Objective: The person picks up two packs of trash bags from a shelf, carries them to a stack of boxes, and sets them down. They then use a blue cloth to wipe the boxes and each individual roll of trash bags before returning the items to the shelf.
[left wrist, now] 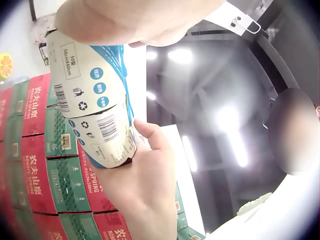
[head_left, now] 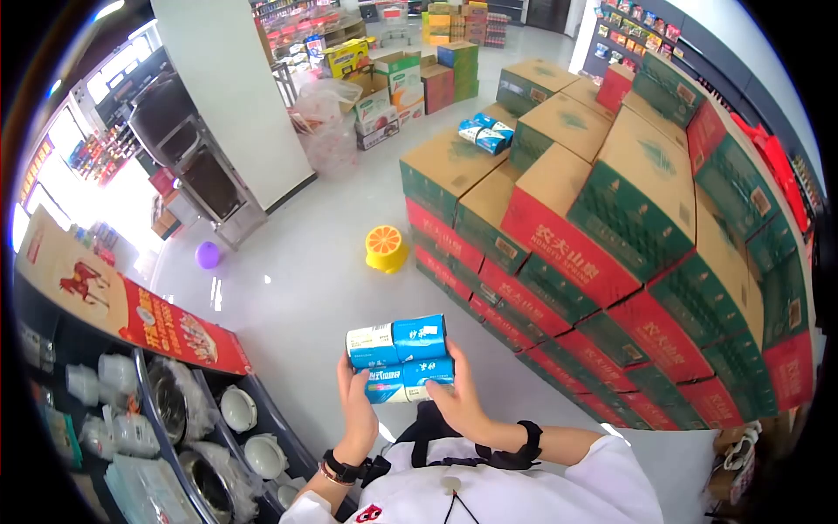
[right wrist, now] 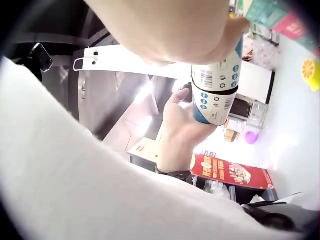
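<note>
In front of my body, both hands hold a pack of blue-and-white garbage bag rolls (head_left: 394,354) by its two ends. My left hand (head_left: 355,410) grips the left end, its thumb lying on the near roll. At the other end my right hand (head_left: 459,403) has its thumb over the front and its fingers round the side. Printed roll ends with barcodes and "50cmX60cm" (left wrist: 75,75) show in the left wrist view. A similar pack of blue-and-white rolls (head_left: 486,134) lies on a carton at the back of the stack.
Stacked red and green water cartons (head_left: 567,244) rise on the right. A yellow stool with an orange-slice top (head_left: 384,249) and a purple balloon-like ball (head_left: 207,255) are on the floor ahead. Shelves of pots and bowls (head_left: 238,409) stand on the left below a red sign (head_left: 183,327).
</note>
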### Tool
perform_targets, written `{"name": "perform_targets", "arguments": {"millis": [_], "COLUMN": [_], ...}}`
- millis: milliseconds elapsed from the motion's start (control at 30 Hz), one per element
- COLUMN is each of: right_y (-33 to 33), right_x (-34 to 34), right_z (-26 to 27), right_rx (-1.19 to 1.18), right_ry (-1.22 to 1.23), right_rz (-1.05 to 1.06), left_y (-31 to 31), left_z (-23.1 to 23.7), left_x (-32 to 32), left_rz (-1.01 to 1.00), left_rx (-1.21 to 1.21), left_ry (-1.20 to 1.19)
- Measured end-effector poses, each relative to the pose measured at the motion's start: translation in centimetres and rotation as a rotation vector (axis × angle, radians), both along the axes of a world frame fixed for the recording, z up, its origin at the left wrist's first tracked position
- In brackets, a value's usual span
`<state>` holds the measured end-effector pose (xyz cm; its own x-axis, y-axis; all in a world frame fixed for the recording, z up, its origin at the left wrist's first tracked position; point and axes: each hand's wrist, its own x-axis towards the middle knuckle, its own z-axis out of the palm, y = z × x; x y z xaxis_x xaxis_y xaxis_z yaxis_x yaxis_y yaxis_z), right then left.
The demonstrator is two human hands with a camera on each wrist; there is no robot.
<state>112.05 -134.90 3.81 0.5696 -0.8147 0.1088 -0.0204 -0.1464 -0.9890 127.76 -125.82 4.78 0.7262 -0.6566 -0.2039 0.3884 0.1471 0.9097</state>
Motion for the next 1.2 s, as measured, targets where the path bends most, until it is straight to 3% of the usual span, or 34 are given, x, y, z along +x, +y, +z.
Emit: {"name": "perform_targets", "arguments": {"millis": [233,433,467,667,800,900,1100,1200], "right_y": [-10.8,-23.7,-26.1,-38.3,-44.2,-47.8,-53.2,-55.5], "right_x": [6.3,11.8,12.5,16.3,17.6,19.0,21.5,22.5], "right_z": [1.1,1.6,1.7,2.0,1.5,-0.5,-5.5,-7.8], "right_rx": [0.052,0.236,0.156,0.251,0.263,0.364,0.341,0.355], "right_ry": [-0.061,-0.317,-0.280,-0.361,-0.325,-0.311,-0.311,-0.168], "right_rz": [-0.148,-0.311,-0.351,-0.506,-0.564,-0.643,-0.801,-0.865], "left_y": [-13.4,-28.2,-31.0,-46.1,-52.9,-57.6,-66.1,-69.7], "left_z": [2.0,1.8,2.1,1.6,1.0,-0.5,-3.8,-6.5], "left_x": [7.4,13.2,13.8,18.2,19.6,20.9,22.9,23.8], "left_rz": [-0.173,-0.356,-0.381,-0.497,-0.553,-0.611,-0.774,-0.831], "left_rx": [-0.012,-0.024,-0.036,-0.022,0.028,0.050,0.127,0.162], "left_ry": [-0.020,-0.086,-0.080,-0.106,-0.091,-0.085,-0.072,-0.106]}}
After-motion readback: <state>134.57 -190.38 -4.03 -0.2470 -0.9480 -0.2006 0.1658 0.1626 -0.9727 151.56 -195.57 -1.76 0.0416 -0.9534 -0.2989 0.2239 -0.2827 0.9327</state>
